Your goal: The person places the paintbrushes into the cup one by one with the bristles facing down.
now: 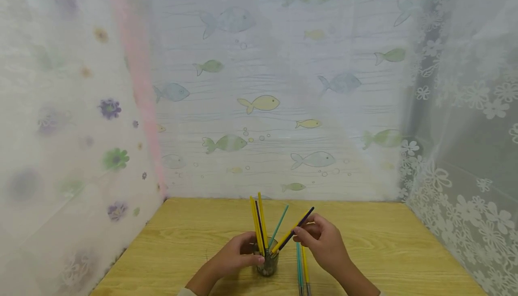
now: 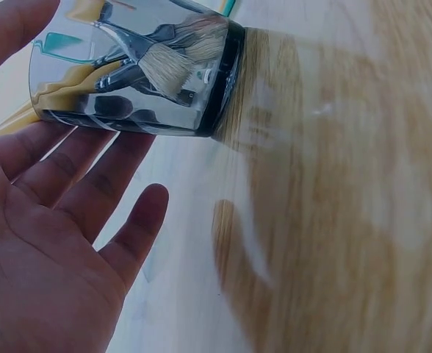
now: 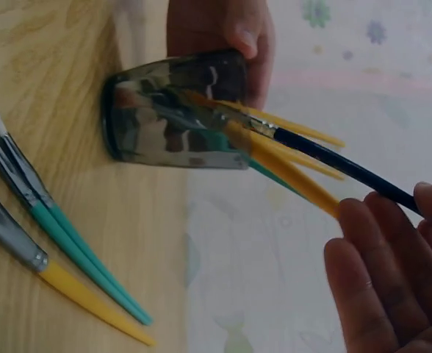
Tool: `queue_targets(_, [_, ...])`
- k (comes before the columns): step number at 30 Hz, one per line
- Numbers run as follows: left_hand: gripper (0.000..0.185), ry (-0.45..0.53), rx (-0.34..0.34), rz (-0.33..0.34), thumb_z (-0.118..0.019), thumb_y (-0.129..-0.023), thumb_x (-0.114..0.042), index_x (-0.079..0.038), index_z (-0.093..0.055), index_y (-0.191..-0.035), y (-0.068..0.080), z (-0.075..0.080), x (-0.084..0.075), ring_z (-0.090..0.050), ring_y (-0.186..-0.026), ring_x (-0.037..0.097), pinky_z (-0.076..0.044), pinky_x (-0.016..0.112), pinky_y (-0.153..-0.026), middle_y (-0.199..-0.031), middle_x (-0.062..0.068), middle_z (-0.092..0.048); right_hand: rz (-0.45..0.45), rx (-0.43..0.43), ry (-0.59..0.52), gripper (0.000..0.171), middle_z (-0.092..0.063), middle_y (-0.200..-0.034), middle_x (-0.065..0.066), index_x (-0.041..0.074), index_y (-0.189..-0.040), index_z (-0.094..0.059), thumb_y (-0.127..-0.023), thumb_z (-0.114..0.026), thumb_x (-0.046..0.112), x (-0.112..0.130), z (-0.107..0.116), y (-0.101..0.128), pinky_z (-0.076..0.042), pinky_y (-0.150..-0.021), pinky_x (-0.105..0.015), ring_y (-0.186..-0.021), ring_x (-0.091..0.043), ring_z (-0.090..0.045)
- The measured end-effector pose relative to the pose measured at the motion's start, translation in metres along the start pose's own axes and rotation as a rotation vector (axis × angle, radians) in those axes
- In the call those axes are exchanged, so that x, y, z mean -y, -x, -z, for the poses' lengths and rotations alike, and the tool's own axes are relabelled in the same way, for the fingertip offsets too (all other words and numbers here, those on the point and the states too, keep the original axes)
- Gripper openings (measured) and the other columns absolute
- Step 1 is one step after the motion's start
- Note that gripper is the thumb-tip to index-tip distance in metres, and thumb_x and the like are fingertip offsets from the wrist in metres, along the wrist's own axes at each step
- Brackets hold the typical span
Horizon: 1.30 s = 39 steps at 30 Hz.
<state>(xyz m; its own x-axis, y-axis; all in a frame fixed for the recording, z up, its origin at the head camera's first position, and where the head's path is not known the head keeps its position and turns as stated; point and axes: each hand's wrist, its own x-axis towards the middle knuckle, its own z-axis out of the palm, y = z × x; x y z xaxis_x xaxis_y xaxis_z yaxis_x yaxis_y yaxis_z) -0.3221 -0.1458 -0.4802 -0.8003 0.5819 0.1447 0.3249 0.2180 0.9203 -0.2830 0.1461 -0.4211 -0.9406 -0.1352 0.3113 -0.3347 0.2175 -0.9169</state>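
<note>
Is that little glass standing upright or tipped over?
Upright: in the head view, the glass has its base down on the table, and paintbrushes stick up out of its open top.

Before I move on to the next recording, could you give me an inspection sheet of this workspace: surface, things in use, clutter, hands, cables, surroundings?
Surface: wood-grain table, light brown.
Things in use: see-through cup upright on the table, holding several brushes; two teal brushes and a yellow brush lie beside it.
Clutter: nothing seen.
Hands: left hand holds the cup; right hand pinches a dark blue brush at the cup's mouth; its grip on the slanted yellow one alongside is unclear.
Cables: nothing seen.
Surroundings: fish-print sheet behind, flower-print sheets at both sides.
</note>
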Motion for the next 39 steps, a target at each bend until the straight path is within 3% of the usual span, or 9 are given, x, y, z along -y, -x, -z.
queue_targets(3, [0.048, 0.006, 0.002, 0.001, -0.072, -0.099, -0.022, -0.005, -0.056, -0.141, 0.0, 0.0, 0.0, -0.066, -0.121, 0.024, -0.055, 0.024, -0.095, -0.133, 0.015, -0.065, -0.018, 0.036, 0.028, 0.03, -0.078, -0.1, -0.011, 0.005, -0.108, -0.068, -0.095, -0.077, 0.031, -0.004, -0.002, 0.001, -0.063, -0.079, -0.031, -0.089, -0.02, -0.077])
queue_targets(10, [0.047, 0.009, 0.009, -0.005, -0.072, -0.099, -0.023, -0.008, -0.057, -0.141, -0.002, -0.001, 0.0, -0.067, -0.12, 0.022, -0.055, 0.025, -0.096, -0.132, 0.012, -0.066, -0.054, 0.064, 0.11, 0.03, -0.074, -0.109, -0.006, 0.009, -0.107, -0.072, -0.094, -0.077, 0.035, -0.013, -0.006, 0.0, -0.061, -0.081, -0.037, -0.091, -0.022, -0.077])
queue_targets(20, [0.047, 0.051, 0.04, -0.024, -0.071, -0.1, -0.019, -0.006, -0.056, -0.142, -0.001, -0.002, 0.0, -0.067, -0.121, 0.022, -0.056, 0.026, -0.097, -0.133, 0.013, -0.065, -0.116, 0.074, -0.106, 0.033, -0.078, -0.109, -0.013, 0.0, -0.107, -0.07, -0.091, -0.081, 0.027, -0.015, -0.008, 0.0, -0.063, -0.086, -0.041, -0.104, -0.026, -0.075])
queue_targets(28, [0.048, 0.036, 0.033, -0.029, -0.071, -0.1, -0.021, -0.008, -0.055, -0.144, -0.002, -0.002, 0.001, -0.067, -0.121, 0.023, -0.055, 0.025, -0.096, -0.134, 0.013, -0.065, -0.066, -0.004, -0.122, 0.031, -0.077, -0.105, -0.012, 0.002, -0.106, -0.071, -0.088, -0.084, 0.024, -0.007, -0.008, 0.003, -0.063, -0.082, -0.031, -0.098, -0.021, -0.076])
queue_targets(33, [0.046, -0.001, 0.042, -0.046, -0.072, -0.099, -0.023, -0.011, -0.058, -0.142, -0.003, -0.007, 0.0, -0.066, -0.121, 0.019, -0.053, 0.025, -0.099, -0.133, 0.008, -0.066, -0.07, 0.013, -0.123, 0.035, -0.078, -0.103, -0.013, 0.0, -0.109, -0.07, -0.088, -0.084, 0.023, -0.005, -0.012, 0.003, -0.063, -0.082, -0.033, -0.095, -0.021, -0.076])
queue_targets(39, [0.043, 0.011, 0.061, -0.021, -0.071, -0.1, -0.025, -0.017, -0.058, -0.141, -0.003, -0.01, -0.002, -0.067, -0.12, 0.016, -0.054, 0.027, -0.099, -0.132, 0.003, -0.066, -0.076, 0.052, -0.123, 0.037, -0.077, -0.103, -0.015, -0.003, -0.112, -0.069, -0.09, -0.083, 0.023, -0.009, -0.013, 0.003, -0.064, -0.081, -0.034, -0.093, -0.021, -0.076])
